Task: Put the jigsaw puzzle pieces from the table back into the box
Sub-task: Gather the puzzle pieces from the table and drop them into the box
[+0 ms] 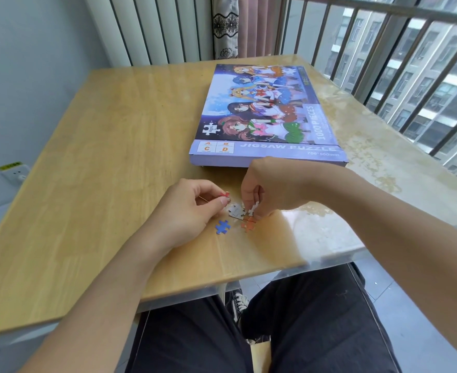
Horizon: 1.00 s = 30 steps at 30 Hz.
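Just below R hand [265, 189]: orange piece [249, 224]

You're sitting at a light wood counter [93, 162] with a clear plastic sheet [370, 168] over its right part, looking kinda stained. Pale blue-grey wall [28, 63] on your left with a white socket [16, 173] low down. Straight ahead there's a white ribbed radiator [152, 28], then a lace-patterned curtain [226, 25]. To the right, dark railing bars [399, 49] over a window, daylight and apartment blocks [431, 84] outside. Grey tiled floor [399, 305] below.
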### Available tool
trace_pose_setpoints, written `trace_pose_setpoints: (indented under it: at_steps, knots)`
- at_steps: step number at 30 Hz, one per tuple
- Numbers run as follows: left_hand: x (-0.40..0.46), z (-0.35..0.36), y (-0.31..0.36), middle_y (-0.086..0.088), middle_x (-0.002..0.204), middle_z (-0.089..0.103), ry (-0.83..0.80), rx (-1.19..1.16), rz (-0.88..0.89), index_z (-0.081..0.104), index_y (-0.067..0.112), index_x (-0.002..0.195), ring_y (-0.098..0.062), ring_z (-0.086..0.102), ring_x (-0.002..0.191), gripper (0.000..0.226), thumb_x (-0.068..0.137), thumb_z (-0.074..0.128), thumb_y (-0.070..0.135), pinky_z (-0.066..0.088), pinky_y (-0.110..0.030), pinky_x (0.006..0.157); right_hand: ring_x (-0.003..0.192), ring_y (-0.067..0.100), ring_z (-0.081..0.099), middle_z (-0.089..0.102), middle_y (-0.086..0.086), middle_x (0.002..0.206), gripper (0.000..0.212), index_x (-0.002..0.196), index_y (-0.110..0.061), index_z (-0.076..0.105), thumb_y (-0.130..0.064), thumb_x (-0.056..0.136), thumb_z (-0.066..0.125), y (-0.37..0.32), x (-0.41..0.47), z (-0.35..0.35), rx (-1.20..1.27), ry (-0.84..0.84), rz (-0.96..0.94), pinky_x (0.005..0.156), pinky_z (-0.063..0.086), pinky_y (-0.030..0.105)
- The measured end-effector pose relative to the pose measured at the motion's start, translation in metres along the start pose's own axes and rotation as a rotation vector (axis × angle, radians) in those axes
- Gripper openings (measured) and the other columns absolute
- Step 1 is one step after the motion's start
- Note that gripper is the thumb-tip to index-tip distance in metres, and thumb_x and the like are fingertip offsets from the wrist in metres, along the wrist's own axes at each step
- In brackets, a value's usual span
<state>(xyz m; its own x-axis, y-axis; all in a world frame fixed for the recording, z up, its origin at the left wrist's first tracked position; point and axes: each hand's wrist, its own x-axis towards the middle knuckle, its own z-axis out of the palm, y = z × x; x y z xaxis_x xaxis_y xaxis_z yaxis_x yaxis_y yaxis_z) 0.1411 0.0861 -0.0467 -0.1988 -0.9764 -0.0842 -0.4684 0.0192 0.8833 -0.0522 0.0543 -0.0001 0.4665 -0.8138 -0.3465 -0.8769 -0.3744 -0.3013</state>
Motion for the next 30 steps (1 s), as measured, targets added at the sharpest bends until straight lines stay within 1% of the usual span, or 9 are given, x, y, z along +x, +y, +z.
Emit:
trace_pose_setpoints:
  at_steps: [3, 6, 8, 12, 15, 18, 20, 24, 30]
  knots:
    - [-0.003, 0.001, 0.001, -0.005, 0.078, 0.076, 0.003, -0.237, -0.054, 0.072, 0.009, 0.091, -0.011, 0.068, 0.069, 0.010, 0.096, 0.063, 0.009, 0.053, -0.018, 0.060, 0.062, 0.012, 0.068, 0.071, -0.005, 0.068, 0.012, 0.084, -0.020, 0.077, -0.015, 0.076, 0.085, 0.007, -0.007, -0.003, 0.133, 0.087, -0.016, 0.059, 0.053, 0.026]
    - [-0.006, 0.006, 0.003, -0.013, 0.085, 0.076, 0.009, -0.411, -0.088, 0.069, 0.006, 0.103, -0.014, 0.071, 0.073, 0.011, 0.098, 0.059, 0.003, 0.056, -0.019, 0.063, 0.056, 0.016, 0.068, 0.074, 0.007, 0.069, 0.019, 0.086, -0.008, 0.078, -0.007, 0.071, 0.089, 0.006, -0.012, -0.011, 0.570, 0.276, -0.053, 0.057, 0.057, 0.026]
    - [-0.007, 0.009, 0.006, -0.015, 0.088, 0.075, 0.031, -0.524, -0.145, 0.068, 0.005, 0.105, -0.016, 0.073, 0.076, 0.013, 0.099, 0.056, 0.004, 0.059, -0.022, 0.066, 0.058, 0.016, 0.070, 0.074, 0.010, 0.070, 0.022, 0.089, -0.003, 0.076, -0.006, 0.071, 0.089, -0.004, -0.010, -0.011, 0.712, 0.293, -0.059, 0.058, 0.057, 0.023]
    - [-0.005, 0.009, 0.015, -0.019, 0.085, 0.073, 0.049, -0.771, -0.295, 0.066, 0.000, 0.098, -0.023, 0.073, 0.074, 0.024, 0.104, 0.046, 0.011, 0.059, -0.025, 0.061, 0.065, 0.017, 0.074, 0.077, 0.008, 0.079, 0.026, 0.099, -0.004, 0.075, -0.005, 0.076, 0.086, -0.017, 0.002, -0.005, 0.561, 0.390, -0.045, 0.066, 0.063, 0.031]
    - [-0.003, 0.006, 0.013, -0.016, 0.079, 0.071, 0.067, -0.864, -0.326, 0.065, -0.002, 0.097, -0.021, 0.071, 0.068, 0.024, 0.104, 0.050, 0.015, 0.059, -0.024, 0.060, 0.062, 0.008, 0.070, 0.075, 0.001, 0.081, 0.029, 0.103, -0.009, 0.076, -0.011, 0.076, 0.086, -0.015, -0.003, -0.006, 0.352, 0.463, -0.055, 0.068, 0.059, 0.025]
    - [-0.004, 0.000, 0.007, -0.014, 0.081, 0.068, 0.075, -0.855, -0.323, 0.066, -0.003, 0.102, -0.014, 0.067, 0.062, 0.018, 0.102, 0.053, 0.010, 0.058, -0.020, 0.061, 0.069, 0.011, 0.068, 0.073, -0.004, 0.080, 0.027, 0.100, -0.016, 0.077, -0.016, 0.076, 0.087, -0.006, -0.014, 0.000, 0.131, 0.257, -0.010, 0.064, 0.052, 0.018]
    - [-0.005, -0.003, 0.003, -0.013, 0.080, 0.067, 0.075, -0.826, -0.316, 0.065, -0.004, 0.104, -0.013, 0.066, 0.062, 0.016, 0.100, 0.055, 0.009, 0.058, -0.018, 0.062, 0.077, 0.011, 0.067, 0.073, -0.006, 0.085, 0.029, 0.099, -0.022, 0.077, -0.019, 0.073, 0.089, 0.001, -0.016, 0.007, 0.088, 0.147, 0.031, 0.065, 0.050, 0.016]
    - [-0.005, -0.003, 0.004, -0.018, 0.083, 0.071, 0.039, -0.798, -0.324, 0.066, -0.005, 0.103, -0.017, 0.071, 0.068, 0.021, 0.101, 0.055, 0.014, 0.060, -0.022, 0.064, 0.075, 0.014, 0.068, 0.073, -0.005, 0.081, 0.024, 0.088, -0.024, 0.076, -0.018, 0.069, 0.091, 0.008, -0.014, 0.012, 0.163, 0.171, 0.030, 0.067, 0.054, 0.023]
    - [-0.007, 0.000, 0.008, -0.022, 0.089, 0.071, 0.030, -0.768, -0.314, 0.065, -0.005, 0.106, -0.020, 0.073, 0.071, 0.024, 0.103, 0.053, 0.016, 0.062, -0.025, 0.068, 0.075, 0.009, 0.066, 0.071, -0.007, 0.084, 0.018, 0.087, -0.026, 0.071, -0.018, 0.078, 0.085, 0.003, -0.011, 0.007, 0.083, 0.073, 0.013, 0.064, 0.050, 0.017]
